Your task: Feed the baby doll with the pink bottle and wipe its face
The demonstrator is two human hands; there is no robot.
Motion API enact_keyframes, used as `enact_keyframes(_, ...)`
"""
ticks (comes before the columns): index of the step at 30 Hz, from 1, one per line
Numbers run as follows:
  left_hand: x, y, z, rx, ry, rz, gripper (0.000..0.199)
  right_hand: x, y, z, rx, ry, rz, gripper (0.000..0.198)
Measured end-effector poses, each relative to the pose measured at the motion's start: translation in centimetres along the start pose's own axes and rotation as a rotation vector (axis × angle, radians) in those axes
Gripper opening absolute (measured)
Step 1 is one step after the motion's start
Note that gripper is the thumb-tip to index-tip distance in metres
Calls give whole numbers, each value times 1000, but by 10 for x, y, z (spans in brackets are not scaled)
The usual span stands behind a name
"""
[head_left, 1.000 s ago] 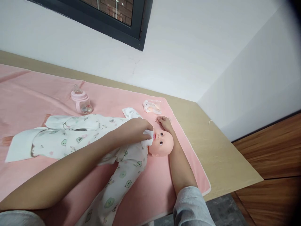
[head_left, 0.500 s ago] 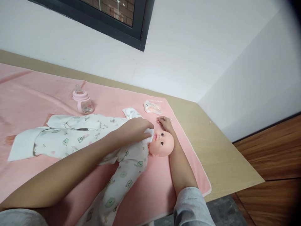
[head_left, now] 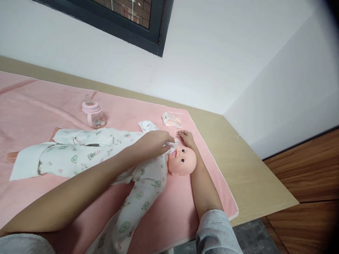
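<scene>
A bald baby doll [head_left: 185, 163] lies on its back on the pink mat [head_left: 148, 211], its head to the right. It wears a white printed outfit [head_left: 92, 155] with little green and pink figures. My left hand [head_left: 157, 143] reaches across the doll's chest with its fingers pinched on a small white cloth [head_left: 172, 145] beside the doll's mouth. My right hand [head_left: 185, 137] rests on the mat past the doll's head, fingers stretched out and holding nothing. Its forearm lies along the crown of the head.
A pink-topped baby bottle [head_left: 94, 114] stands beyond the doll's legs. A crumpled clear packet [head_left: 172, 120] lies near the mat's far right corner. The wooden tabletop [head_left: 246, 176] shows along the right. A white wall [head_left: 201, 63] and a dark window frame [head_left: 156, 46] rise behind.
The white cloth in my left hand has shifted slightly away from me and to the right, across the doll's mouth and cheek. My right hand has hardly moved.
</scene>
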State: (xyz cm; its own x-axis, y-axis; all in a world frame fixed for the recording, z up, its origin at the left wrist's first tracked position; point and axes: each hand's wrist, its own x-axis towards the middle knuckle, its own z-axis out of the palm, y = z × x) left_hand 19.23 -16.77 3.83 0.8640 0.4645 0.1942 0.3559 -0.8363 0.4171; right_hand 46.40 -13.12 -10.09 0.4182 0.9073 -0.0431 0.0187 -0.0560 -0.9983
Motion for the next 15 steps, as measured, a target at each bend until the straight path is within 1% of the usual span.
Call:
enact_keyframes(7,3,-3,1,22,15,61,25,2,3,-1,13,-6,-4,8)
enact_keyframes(15,5,-3,2,22,74,85,29,4,5,-1,35,-13,-15,10)
